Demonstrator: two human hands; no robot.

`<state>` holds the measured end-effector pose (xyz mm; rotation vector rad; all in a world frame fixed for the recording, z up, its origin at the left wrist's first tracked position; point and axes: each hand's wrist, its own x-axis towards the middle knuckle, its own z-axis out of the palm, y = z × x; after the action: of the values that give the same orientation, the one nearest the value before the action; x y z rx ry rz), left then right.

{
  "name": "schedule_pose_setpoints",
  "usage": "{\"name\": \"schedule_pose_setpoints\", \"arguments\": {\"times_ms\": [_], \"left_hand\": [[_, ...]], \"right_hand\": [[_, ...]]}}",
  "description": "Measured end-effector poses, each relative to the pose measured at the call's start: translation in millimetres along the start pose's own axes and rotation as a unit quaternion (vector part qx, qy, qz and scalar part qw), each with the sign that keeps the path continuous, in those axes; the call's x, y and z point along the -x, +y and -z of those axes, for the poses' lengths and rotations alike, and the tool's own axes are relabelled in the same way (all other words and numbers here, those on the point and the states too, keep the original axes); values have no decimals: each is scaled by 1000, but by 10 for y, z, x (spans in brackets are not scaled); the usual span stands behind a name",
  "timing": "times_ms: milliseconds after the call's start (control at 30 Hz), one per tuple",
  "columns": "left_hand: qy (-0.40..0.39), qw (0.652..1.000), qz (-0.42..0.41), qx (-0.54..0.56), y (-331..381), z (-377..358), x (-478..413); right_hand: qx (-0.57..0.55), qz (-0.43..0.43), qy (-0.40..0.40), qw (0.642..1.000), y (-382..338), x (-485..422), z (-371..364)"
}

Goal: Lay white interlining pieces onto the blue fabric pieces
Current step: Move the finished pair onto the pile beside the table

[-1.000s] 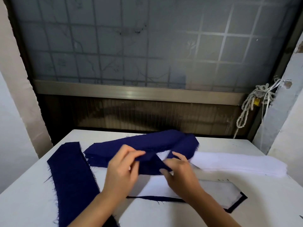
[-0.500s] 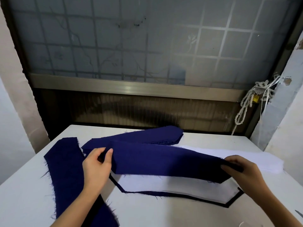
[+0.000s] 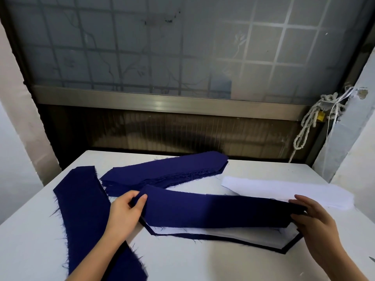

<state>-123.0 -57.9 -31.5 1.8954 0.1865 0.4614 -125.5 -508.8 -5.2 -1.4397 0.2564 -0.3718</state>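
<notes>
"On the white table [image 3: 203, 264], what have you got hold of?"

"A blue fabric piece [image 3: 213, 211], stretched between both hands. My left hand [image 3: 123, 216] pinches its left end between thumb and fingers. My right hand [image 3: 316, 222] has its fingers curled round the right end. The piece hangs just above a layered pair lying flat near me."

"A layered pair?"

"A blue piece with interlining laid on it. Only a blue border [image 3: 203, 237] shows round the white sheet [image 3: 243, 236], so at least one pair is done."

"And what's left?"

"Most of it, I'd judge. The piece I hold has no interlining on it yet. A pile of blue pieces [image 3: 166, 171] waits at the back. The stack of white interlining [image 3: 284, 191] lies to the right, just behind my right hand. A long blue strip [image 3: 85, 209] lies bare along the left, partly under my left forearm."
</notes>
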Motion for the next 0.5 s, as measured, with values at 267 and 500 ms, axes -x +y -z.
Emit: {"name": "schedule_pose_setpoints", "arguments": {"times_ms": [267,500], "left_hand": [[-13,996,11,-92,-52,-8,-16],[-31,986,-17,-163,-18,-32,1]], "right_hand": [[132,29,37,990,134,84,9],[281,94,32,955,168,145,-120]]}}
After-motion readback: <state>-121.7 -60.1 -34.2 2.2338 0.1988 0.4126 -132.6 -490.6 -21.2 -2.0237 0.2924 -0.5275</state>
